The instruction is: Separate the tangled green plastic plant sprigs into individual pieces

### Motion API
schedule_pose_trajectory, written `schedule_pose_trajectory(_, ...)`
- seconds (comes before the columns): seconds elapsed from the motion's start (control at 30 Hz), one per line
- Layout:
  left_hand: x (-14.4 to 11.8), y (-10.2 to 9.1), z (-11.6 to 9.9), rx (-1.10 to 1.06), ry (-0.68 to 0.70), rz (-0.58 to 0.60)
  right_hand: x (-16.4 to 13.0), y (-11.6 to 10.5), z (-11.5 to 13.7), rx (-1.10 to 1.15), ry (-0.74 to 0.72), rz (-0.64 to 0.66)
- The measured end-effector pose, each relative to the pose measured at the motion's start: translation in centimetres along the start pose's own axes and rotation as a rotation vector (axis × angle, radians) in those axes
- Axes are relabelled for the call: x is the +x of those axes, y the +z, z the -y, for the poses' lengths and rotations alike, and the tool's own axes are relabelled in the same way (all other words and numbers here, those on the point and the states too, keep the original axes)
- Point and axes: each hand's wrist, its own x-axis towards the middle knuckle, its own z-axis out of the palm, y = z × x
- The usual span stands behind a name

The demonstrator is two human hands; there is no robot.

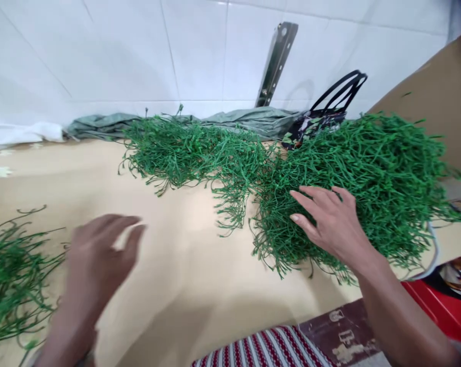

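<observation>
A large heap of thin green stems with small knobby tips lies on the right of the pale tabletop. Over its near left side hovers my right hand, fingers spread and holding nothing I can see; whether it touches the stems I cannot tell. A looser band of the same stems stretches left along the back. My left hand, smeared by motion, is above the table at the left, with thumb and fingers curved apart and nothing visible between them. Beside it, a separate pile of green stems is cut off by the left edge.
Grey-green cloth runs along the white tiled wall. A dark patterned bag with black handles stands behind the heap. A metal bracket is on the wall, cardboard at right. Striped cloth and something red are in front.
</observation>
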Motion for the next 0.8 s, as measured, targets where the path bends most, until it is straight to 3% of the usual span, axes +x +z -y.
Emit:
schedule_pose_trajectory(0.1, 2.8, 5.7, -5.4, 0.014, 0.273, 0.253, 0.0, -0.7, 0.3, 0.115, -0.073, -0.206)
schedule_pose_trajectory(0.2, 3.8, 10.5, -9.8, 0.054, 0.319, 0.461, 0.1, -1.1, 1.4, 0.259, -0.16, -0.28)
schedule_pose_trajectory(0.27, 3.9, 12.5, -10.8, 0.099, 0.274, 0.495, 0.1, -1.0, 2.3, 0.351, -0.212, -0.27)
schedule_pose_trajectory(0.33, 3.8, 13.3, -10.1, 0.141, 0.276, 0.505, 0.1, -0.6, 3.1, 0.431, -0.249, -0.253)
schedule_pose_trajectory(0.43, 3.6, 12.0, -7.0, 0.216, 0.309, 0.492, 0.1, 0.1, 4.1, 0.52, -0.284, -0.238)
schedule_pose_trajectory(0.6, 1.0, 7.0, -2.1, 0.277, 0.343, 0.507, 0.6, 0.7, 6.7, 0.639, -0.336, -0.157)
schedule_pose_trajectory(0.8, -5.1, 3.7, -2.1, 0.155, 0.279, 0.434, 1.3, 2.2, 11.0, 0.587, -0.296, 0.085)
